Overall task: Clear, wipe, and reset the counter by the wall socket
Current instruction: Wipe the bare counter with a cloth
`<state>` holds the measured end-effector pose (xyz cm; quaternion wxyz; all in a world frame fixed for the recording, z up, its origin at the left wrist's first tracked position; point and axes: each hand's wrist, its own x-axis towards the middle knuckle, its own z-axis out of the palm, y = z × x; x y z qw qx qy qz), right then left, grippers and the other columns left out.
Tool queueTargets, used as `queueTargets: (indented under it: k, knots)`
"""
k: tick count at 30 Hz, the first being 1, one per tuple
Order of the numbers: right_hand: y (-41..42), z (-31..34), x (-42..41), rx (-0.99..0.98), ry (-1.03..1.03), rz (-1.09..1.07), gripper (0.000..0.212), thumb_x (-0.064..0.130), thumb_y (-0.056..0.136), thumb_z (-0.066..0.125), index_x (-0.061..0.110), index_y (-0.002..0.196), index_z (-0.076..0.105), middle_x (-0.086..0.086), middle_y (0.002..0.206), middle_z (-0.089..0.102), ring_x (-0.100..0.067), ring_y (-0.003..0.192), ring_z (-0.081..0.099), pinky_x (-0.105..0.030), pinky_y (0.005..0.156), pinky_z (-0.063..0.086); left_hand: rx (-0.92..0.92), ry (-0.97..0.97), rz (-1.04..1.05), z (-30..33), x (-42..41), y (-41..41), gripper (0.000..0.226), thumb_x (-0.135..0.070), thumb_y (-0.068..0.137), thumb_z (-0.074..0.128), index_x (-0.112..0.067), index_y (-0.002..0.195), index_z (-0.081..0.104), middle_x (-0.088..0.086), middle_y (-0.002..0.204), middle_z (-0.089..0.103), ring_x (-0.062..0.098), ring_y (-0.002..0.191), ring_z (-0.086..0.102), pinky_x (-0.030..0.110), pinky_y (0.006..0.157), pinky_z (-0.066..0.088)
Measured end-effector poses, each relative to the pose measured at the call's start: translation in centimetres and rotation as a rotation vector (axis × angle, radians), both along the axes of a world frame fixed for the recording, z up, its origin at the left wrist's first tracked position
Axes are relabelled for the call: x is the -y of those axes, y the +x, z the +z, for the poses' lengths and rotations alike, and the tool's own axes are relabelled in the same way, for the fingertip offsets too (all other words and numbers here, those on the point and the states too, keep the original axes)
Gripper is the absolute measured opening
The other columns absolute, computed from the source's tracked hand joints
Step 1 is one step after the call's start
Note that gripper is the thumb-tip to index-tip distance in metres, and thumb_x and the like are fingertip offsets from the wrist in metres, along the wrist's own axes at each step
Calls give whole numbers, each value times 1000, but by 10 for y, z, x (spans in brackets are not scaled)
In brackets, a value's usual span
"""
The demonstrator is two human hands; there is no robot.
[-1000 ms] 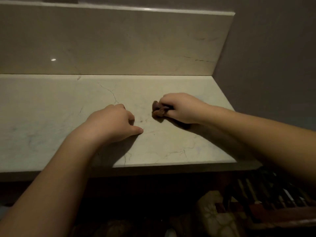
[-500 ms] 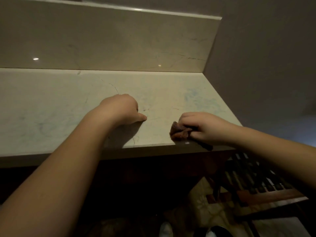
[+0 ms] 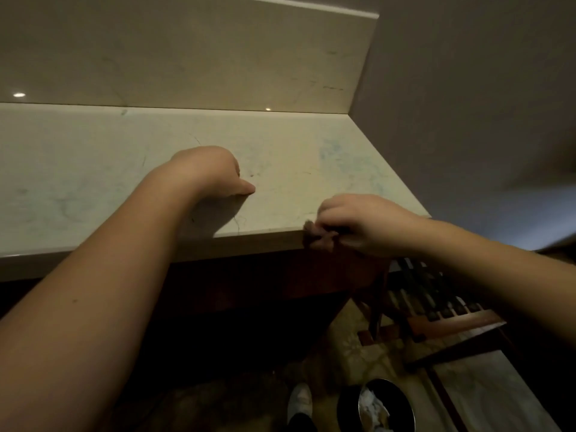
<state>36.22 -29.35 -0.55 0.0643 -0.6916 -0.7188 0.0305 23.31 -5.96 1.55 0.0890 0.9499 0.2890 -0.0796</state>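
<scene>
Wiping seems near its end, with the reset not yet begun

The pale cream marble counter shows nothing standing on it, so clearing looks done, though faint bluish smears remain near its right end and no wall socket is in view. The right hand, fingers curled, grips a small crumpled brown cloth at the counter's front edge near the right corner, wrist level and forearm reaching in from the right. The left hand rests on the counter as a clenched fist holding nothing, thumb tip out, well apart from the cloth
</scene>
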Motion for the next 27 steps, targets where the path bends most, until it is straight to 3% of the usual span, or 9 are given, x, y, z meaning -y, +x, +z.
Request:
queueTargets:
  k: [2, 5, 8, 13, 15, 18, 22, 27]
  knots:
    - [2, 10, 21, -36, 2, -38, 18, 23, 82, 52, 12, 92, 63, 0, 94, 60, -13, 86, 54, -26, 68, 41, 1, 22, -14, 0, 0, -1, 44, -61, 89, 50, -23, 99, 71, 0, 95, 65, 23, 89, 59, 38, 80, 51]
    - [12, 32, 35, -260, 198, -234, 7, 25, 90, 62, 18, 91, 64, 9, 88, 59, -2, 81, 54, -17, 70, 40, 4, 40, -13, -2, 2, -1, 42, -60, 89, 49, -23, 94, 69, -1, 90, 62, 22, 86, 58, 35, 72, 48]
    - [37, 41, 30, -313, 216, -460, 7, 31, 91, 60, 28, 97, 61, 12, 87, 58, -1, 79, 55, -23, 69, 43, 6, 58, 5, 0, 6, 0, 42, -60, 90, 49, -23, 94, 67, -2, 90, 60, 22, 87, 57, 35, 72, 47]
    - [89, 43, 9, -547, 139, -763, 22, 32, 95, 51, 34, 116, 47, 4, 97, 59, -17, 84, 62, -33, 67, 52, 63, -28, 82, 3, 7, -6, 46, -59, 88, 54, -26, 119, 63, -2, 111, 61, 19, 96, 56, 40, 85, 52]
    - [112, 42, 0, -624, 144, -797, 23, 30, 95, 51, 32, 117, 47, 0, 98, 60, -20, 82, 63, -32, 63, 52, 83, -64, 108, 3, 9, -5, 46, -57, 88, 54, -25, 121, 63, -3, 108, 60, 17, 94, 57, 38, 84, 52]
    - [145, 40, -15, -590, 89, -769, 21, 31, 93, 54, 32, 114, 54, 0, 99, 64, -19, 85, 64, -34, 69, 54, 118, -85, 144, 4, 15, 2, 45, -55, 91, 52, -22, 120, 64, -3, 108, 60, 16, 93, 56, 33, 79, 49]
    - [179, 40, -41, -560, 41, -703, 21, 36, 93, 56, 32, 113, 62, 4, 97, 67, -18, 84, 66, -32, 67, 54, 171, -65, 155, 3, 29, 19, 49, -54, 92, 51, -21, 127, 61, 0, 128, 57, 19, 106, 55, 35, 89, 49]
    - [217, 38, -81, -439, 79, -666, 26, 43, 93, 54, 24, 110, 62, -1, 97, 66, -19, 81, 62, -34, 70, 51, 174, -57, 145, 4, 47, 47, 50, -54, 92, 49, -22, 129, 59, -3, 132, 53, 16, 111, 54, 38, 95, 49]
